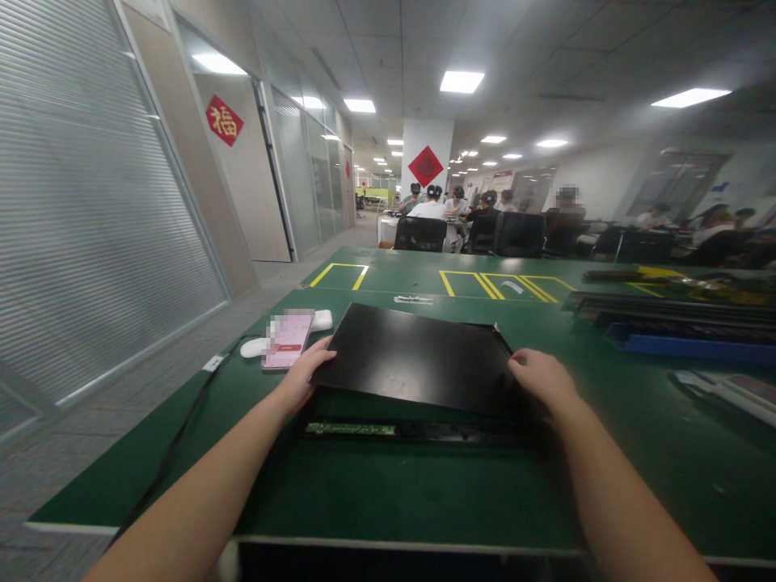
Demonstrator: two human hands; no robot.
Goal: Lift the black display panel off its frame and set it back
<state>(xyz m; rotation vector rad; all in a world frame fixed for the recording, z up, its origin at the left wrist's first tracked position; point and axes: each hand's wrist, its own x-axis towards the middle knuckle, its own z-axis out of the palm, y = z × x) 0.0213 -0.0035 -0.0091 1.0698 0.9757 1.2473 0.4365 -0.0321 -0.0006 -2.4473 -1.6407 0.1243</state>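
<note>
A flat black rectangular panel (418, 352) lies on the green table (388, 493), its near edge lifted a little. My left hand (306, 372) grips the panel's near left edge, and my right hand (542, 378) grips its near right corner. Under the raised near edge a long black frame with a thin green circuit strip (350, 429) shows on the table.
A phone with a pink screen (286, 341) and a white oval object (253, 347) lie left of the panel, with a black cable (182, 428) running off the table's left edge. Black and blue trays (679, 323) sit at the right. Several people sit at tables far behind.
</note>
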